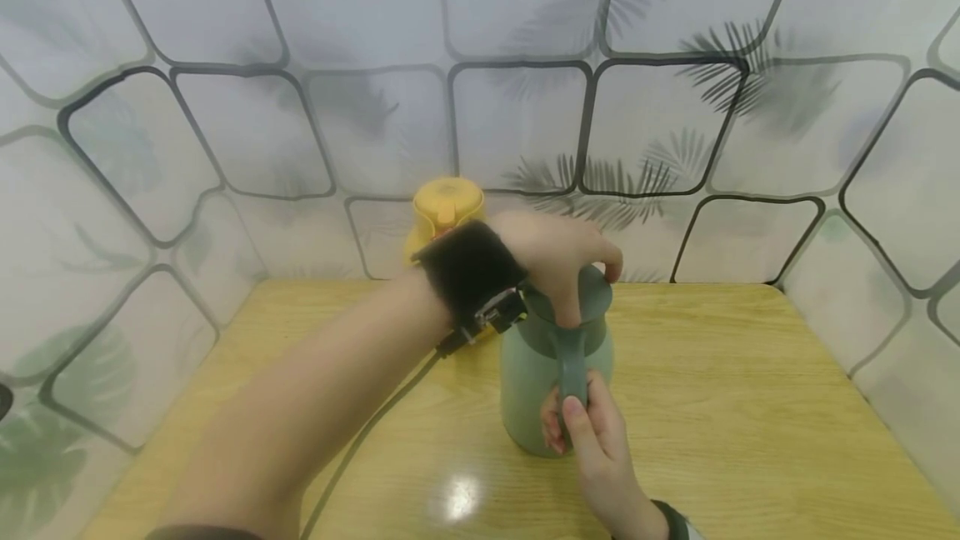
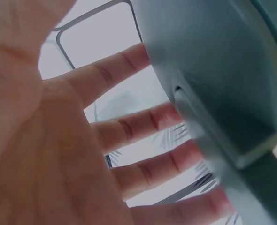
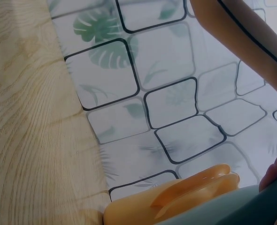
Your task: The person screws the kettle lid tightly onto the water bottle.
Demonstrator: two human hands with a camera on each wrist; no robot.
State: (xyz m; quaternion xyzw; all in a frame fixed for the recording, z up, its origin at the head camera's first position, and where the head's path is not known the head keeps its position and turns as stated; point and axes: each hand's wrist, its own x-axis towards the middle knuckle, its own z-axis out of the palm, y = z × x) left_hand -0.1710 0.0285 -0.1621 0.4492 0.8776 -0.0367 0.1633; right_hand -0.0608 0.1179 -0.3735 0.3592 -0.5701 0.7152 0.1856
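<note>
A pale green thermal jug (image 1: 521,390) stands upright on the table, with a darker grey-green lid (image 1: 595,294) and handle (image 1: 573,365). My left hand (image 1: 551,252) reaches over the top and grips the lid, thumb on the near side above the handle. In the left wrist view, the spread fingers (image 2: 124,131) meet the lid's edge (image 2: 213,70) at their tips. Lower down, my right hand (image 1: 603,457) holds the jug's handle, its thumb laid along the near side. The right wrist view catches only part of the jug (image 3: 213,208) at the bottom.
Behind my left wrist stands a yellow jug (image 1: 448,198), partly hidden by the forearm. A cable (image 1: 360,440) runs from the black wrist strap (image 1: 472,269) over the wooden table (image 1: 720,407). Patterned wall covering (image 1: 517,123) closes off the back and sides.
</note>
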